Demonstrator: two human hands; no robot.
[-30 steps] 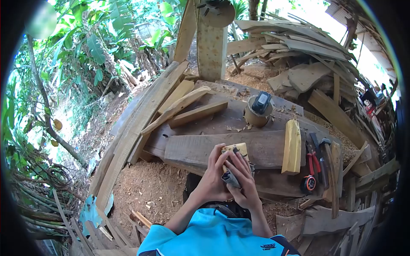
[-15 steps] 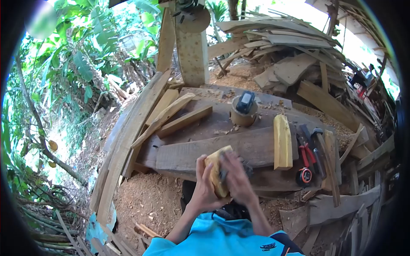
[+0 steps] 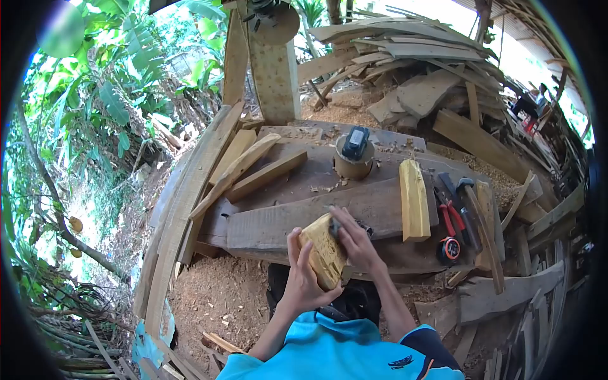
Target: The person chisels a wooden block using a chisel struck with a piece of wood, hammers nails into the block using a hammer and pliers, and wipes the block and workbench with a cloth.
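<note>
My left hand (image 3: 303, 278) is closed around a yellowish wooden block (image 3: 322, 250), thumb along its lower end and fingers on its left side. The block is tilted above the near edge of the workbench. Against its upper right side lies my right hand (image 3: 358, 244), fingers bent around a small dark grey piece (image 3: 334, 225) that looks like a folded abrasive sheet. The fingers partly hide that piece, so its exact kind is unclear. Behind both hands a wide weathered plank (image 3: 285, 223) rests across the bench.
On the bench (image 3: 304, 168) stand a round container (image 3: 352, 166) with a dark battery-like block (image 3: 356, 142) and a yellow wood piece (image 3: 415, 199). Red-handled pliers (image 3: 452, 218), a tape measure (image 3: 449, 249) and a hammer (image 3: 467, 183) lie right. Long boards (image 3: 190, 196) run left; stacked planks (image 3: 424, 50) rise behind.
My right hand has shifted up along the block's side and is less blurred. The block's broad face has turned more toward me in my left hand. The camera view has shifted slightly.
</note>
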